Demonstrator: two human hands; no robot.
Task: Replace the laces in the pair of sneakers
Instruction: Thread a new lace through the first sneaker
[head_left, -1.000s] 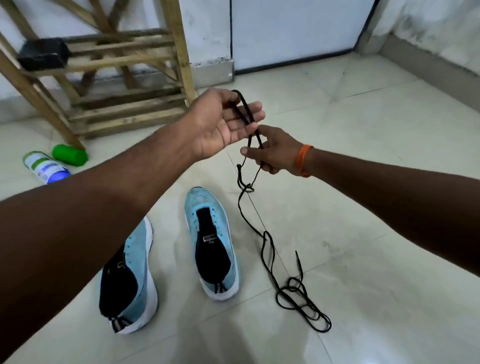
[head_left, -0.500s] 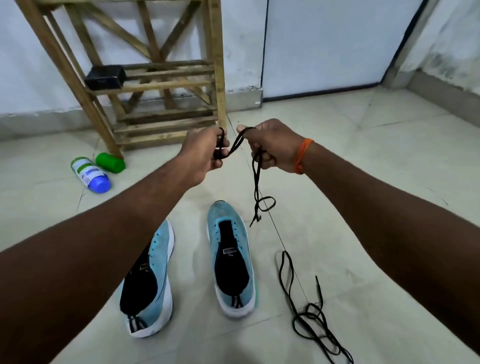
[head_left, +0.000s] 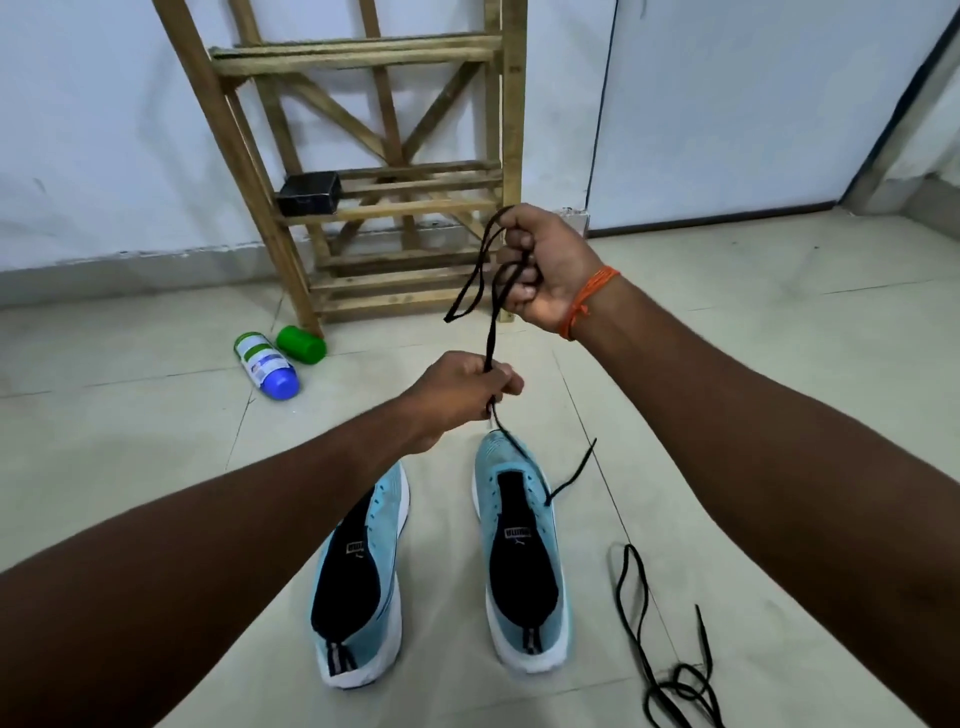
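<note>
**Head view: lacing not yet begun.** Two light-blue sneakers lie side by side on the tiled floor, toes pointing away from the person. The left sneaker (head_left: 358, 582) and the right sneaker (head_left: 524, 561) both show open black tongues and bare eyelet rows, and no lace can be seen threaded through either. One black lace (head_left: 490, 332) is held in the air above the toes. The right hand (head_left: 545, 270), the higher of the two, has its fingers curled round a small bundle of loops. The left hand (head_left: 462, 389), lower and nearer the shoes, pinches the single strand running down from that bundle. Below the left hand the strand hangs free and its tail crosses the eyelet area of the right sneaker; whether the tip touches the shoe cannot be told. A second black lace (head_left: 631, 587) lies in a loose tangle on the floor just beside the right sneaker, and neither hand is on it. From this arrangement the unlacing stage appears complete — though whether these black laces are the old pair or the replacements cannot be told. The whole of the threading is left: every eyelet of both shoes, one lace each, then the tying. Against the wall stands a wooden rack (head_left: 363, 208), with a blue-ended bottle (head_left: 265, 364) lying at its foot.
</note>
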